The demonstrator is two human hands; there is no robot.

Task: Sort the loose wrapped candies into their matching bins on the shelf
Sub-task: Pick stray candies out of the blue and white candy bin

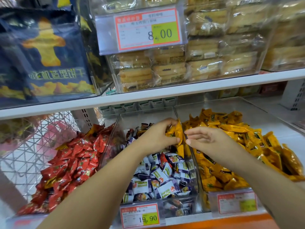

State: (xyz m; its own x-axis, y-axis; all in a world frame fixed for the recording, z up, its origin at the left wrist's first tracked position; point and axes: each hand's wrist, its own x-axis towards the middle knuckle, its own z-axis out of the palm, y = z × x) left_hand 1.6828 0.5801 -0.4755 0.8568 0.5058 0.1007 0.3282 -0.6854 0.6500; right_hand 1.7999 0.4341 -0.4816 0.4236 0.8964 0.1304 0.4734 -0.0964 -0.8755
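Observation:
Three clear bins stand side by side on the lower shelf. The left bin (105, 144) holds red wrapped candies (71, 164). White-and-purple candies (166, 176) fill the middle bin (148, 116). The right bin (214, 104) is piled with yellow candies (234, 146). My left hand (158, 136) grips a few yellow candies (177, 134) at the clear divider between the middle and right bins. Just to their right, my right hand (204, 139) hovers over the right bin with relaxed fingers, its fingertips almost touching the held candies.
A white shelf board (198, 87) runs just above the bins, carrying clear boxes of packed biscuits (165, 70) and dark blue snack bags (44, 52). Price tags (142, 215) hang on the bin fronts. A white wire basket (33, 142) stands at the left.

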